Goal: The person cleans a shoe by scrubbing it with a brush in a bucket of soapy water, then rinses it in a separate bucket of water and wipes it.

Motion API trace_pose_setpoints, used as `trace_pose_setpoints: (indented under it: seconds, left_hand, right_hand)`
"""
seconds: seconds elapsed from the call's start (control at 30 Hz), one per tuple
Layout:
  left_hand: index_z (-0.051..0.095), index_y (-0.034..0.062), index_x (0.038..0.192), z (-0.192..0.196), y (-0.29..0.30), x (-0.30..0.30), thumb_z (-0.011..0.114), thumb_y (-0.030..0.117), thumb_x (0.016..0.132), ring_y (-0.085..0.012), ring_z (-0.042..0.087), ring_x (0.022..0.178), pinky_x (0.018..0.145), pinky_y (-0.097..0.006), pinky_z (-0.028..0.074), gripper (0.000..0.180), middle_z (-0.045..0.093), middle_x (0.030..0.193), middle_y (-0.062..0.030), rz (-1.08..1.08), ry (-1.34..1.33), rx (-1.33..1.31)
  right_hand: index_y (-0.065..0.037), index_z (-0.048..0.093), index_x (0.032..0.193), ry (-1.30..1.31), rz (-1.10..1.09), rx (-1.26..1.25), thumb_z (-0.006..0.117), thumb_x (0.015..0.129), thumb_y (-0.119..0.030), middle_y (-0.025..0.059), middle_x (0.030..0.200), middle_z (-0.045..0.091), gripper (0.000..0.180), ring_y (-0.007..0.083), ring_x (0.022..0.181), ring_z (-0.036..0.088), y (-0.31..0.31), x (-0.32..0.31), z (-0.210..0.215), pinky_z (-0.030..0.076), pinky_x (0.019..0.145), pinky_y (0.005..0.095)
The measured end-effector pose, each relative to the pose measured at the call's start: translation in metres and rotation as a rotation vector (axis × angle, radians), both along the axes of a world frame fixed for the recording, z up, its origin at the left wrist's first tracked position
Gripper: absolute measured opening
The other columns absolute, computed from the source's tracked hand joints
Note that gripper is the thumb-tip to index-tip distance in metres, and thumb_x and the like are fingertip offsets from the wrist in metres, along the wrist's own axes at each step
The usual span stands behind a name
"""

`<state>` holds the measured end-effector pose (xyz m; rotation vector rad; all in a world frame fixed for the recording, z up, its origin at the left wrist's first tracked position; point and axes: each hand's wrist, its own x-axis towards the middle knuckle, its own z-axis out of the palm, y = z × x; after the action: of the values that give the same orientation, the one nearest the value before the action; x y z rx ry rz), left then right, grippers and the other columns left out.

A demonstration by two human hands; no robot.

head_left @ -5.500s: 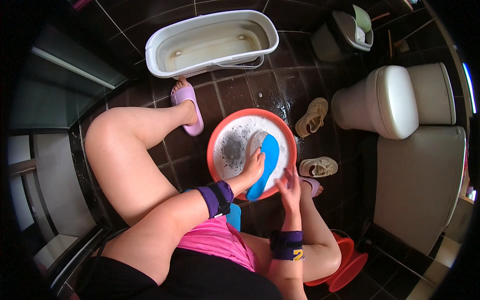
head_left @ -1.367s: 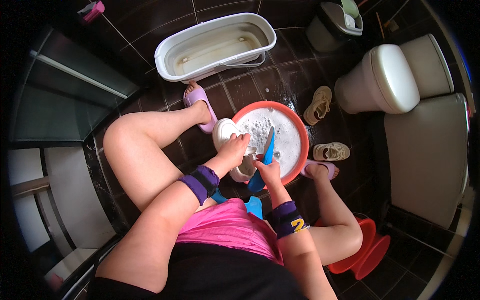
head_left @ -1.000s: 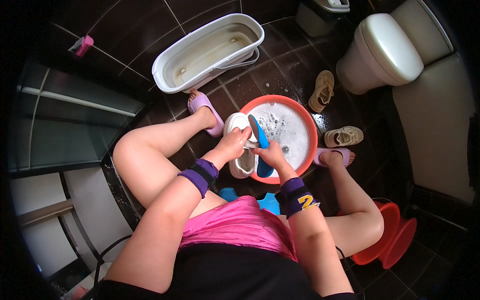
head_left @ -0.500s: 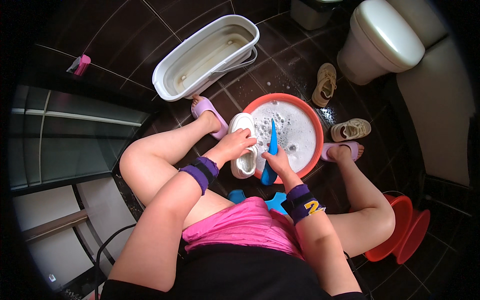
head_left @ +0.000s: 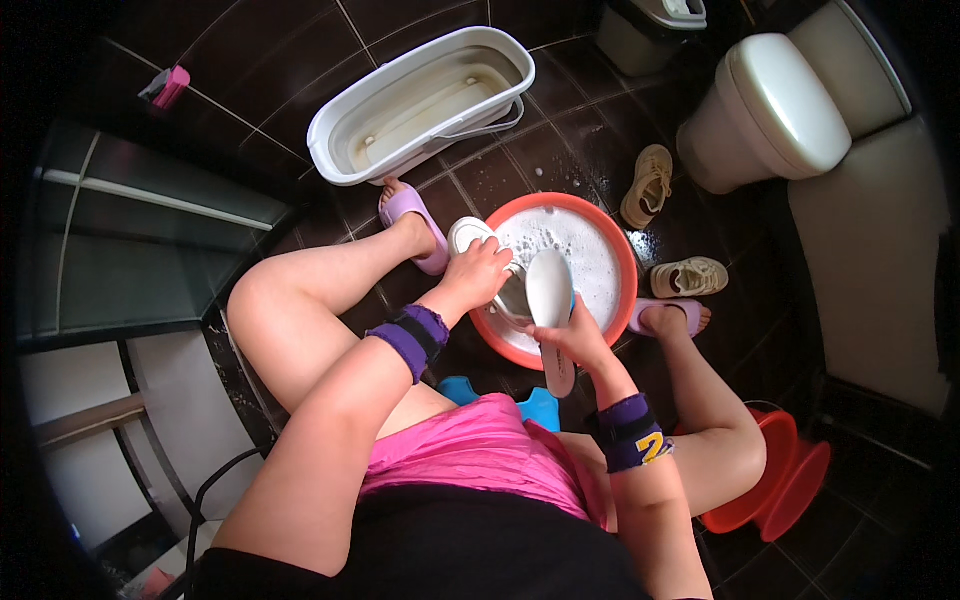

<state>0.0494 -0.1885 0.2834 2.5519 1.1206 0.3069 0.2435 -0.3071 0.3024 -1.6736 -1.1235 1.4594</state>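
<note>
My left hand (head_left: 477,272) is closed round a white shoe (head_left: 470,233), holding it over the left rim of an orange-red basin (head_left: 629,275). Part of the shoe is hidden behind that hand. Gripped in my right hand (head_left: 578,338) is a shoe insole (head_left: 550,285), its whitish face turned up and its lower end greyish. A thin blue edge shows along one side of it. The insole is close beside the shoe, above the basin's near part. White suds (head_left: 595,240) with bubbles fill the basin.
A long white bucket (head_left: 325,150) with a little murky water stands beyond the basin. Two beige sneakers (head_left: 648,190) lie to the right, near the toilet (head_left: 785,110). Red buckets (head_left: 755,500) sit by my right leg. Part of a blue stool (head_left: 542,408) shows below me.
My right hand has turned the insole over, from its blue side to its whitish face. The shoe has tilted and shifted over the basin's left rim. The view has moved slightly.
</note>
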Motion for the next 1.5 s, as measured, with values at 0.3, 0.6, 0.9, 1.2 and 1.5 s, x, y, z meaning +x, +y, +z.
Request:
trace_pose_setpoints:
  seconds: [0.3,0.6,0.9,1.2,1.5]
  left_hand:
    - [0.066,0.0150,0.089,-0.035,0.001,-0.060,0.059,0.021,0.082,-0.0271,0.057,0.095,0.068,-0.044,0.052,0.012,0.058,0.096,-0.0057,0.100,0.055,-0.021]
    - [0.063,0.0132,0.092,-0.048,0.029,-0.139,0.059,0.028,0.086,-0.0291,0.052,0.100,0.076,-0.046,0.048,0.017,0.056,0.100,-0.0065,0.102,0.006,-0.029]
    - [0.062,0.0108,0.094,-0.063,0.056,-0.195,0.058,0.027,0.087,-0.0322,0.051,0.102,0.076,-0.044,0.053,0.018,0.055,0.104,-0.0089,0.189,-0.031,-0.133]
    - [0.062,0.0114,0.100,-0.079,0.057,-0.237,0.058,0.027,0.088,-0.0329,0.049,0.107,0.083,-0.044,0.051,0.020,0.055,0.108,-0.0086,0.182,-0.153,-0.221]
    - [0.062,0.0121,0.099,-0.110,0.079,-0.263,0.062,0.028,0.085,-0.0304,0.050,0.105,0.078,-0.042,0.054,0.021,0.055,0.104,-0.0055,0.245,-0.164,-0.165]
  right_hand:
    - [0.011,0.023,0.129,-0.426,0.303,-0.237,0.072,0.072,-0.016,0.0298,0.085,0.064,0.079,0.0417,0.082,0.066,0.024,-0.085,0.023,0.054,0.075,0.0436]
    - [0.007,0.052,0.103,-0.822,0.606,-0.131,0.062,0.079,-0.031,0.0295,0.087,0.065,0.047,0.0443,0.085,0.064,0.060,-0.169,0.020,0.051,0.078,0.0500]
    - [0.000,0.064,0.090,-1.027,0.738,-0.049,0.064,0.079,-0.036,0.0207,0.084,0.068,0.038,0.0353,0.081,0.068,0.125,-0.247,-0.012,0.054,0.074,0.0450]
    - [-0.005,0.063,0.101,-0.957,0.759,-0.090,0.065,0.077,-0.031,0.0209,0.087,0.067,0.035,0.0381,0.085,0.065,0.141,-0.297,-0.050,0.051,0.078,0.0470]
    - [0.004,0.051,0.116,-1.193,0.481,0.227,0.079,0.063,-0.054,0.0227,0.105,0.064,0.084,0.0358,0.103,0.061,0.127,-0.333,-0.064,0.051,0.085,0.0408]
